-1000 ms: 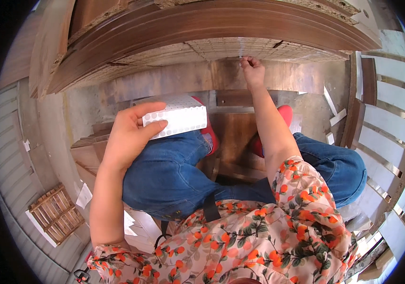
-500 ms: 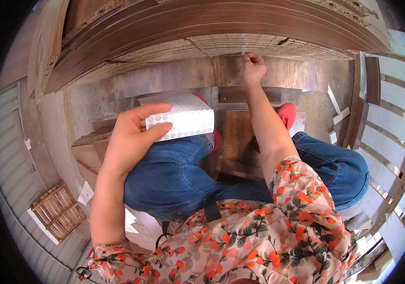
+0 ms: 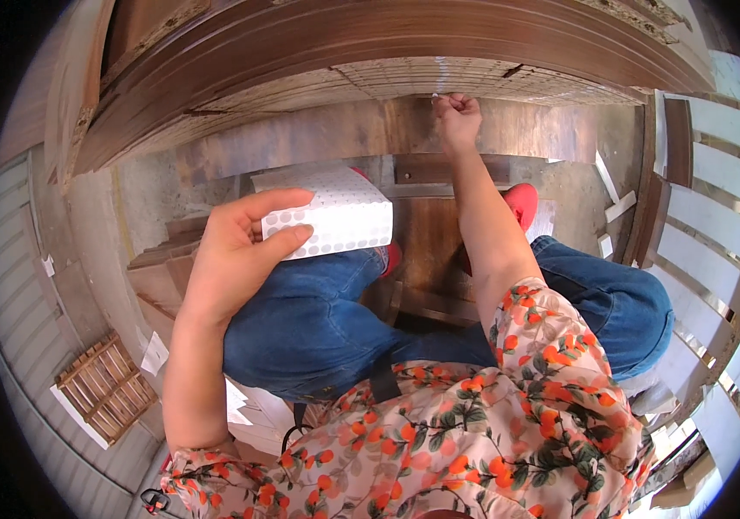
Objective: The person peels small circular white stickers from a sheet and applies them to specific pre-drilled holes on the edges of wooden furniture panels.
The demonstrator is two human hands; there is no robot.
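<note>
Dark wooden panels [image 3: 370, 43] arch over you, white slats [image 3: 716, 225] stand to your right, and your knees in blue jeans [image 3: 318, 320] fill the space below. Your left hand [image 3: 236, 259] pinches the white sheet of round stickers [image 3: 335, 212] over your left knee. Your right hand [image 3: 458, 117], fingers pressed together, touches the panel's pale patterned edge [image 3: 439, 78], well apart from the sheet.

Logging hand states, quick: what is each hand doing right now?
Left hand: closed on a white sheet of round stickers.
Right hand: fingers curled, pressed against the wooden panel edge; what it pinches cannot be told.
</note>
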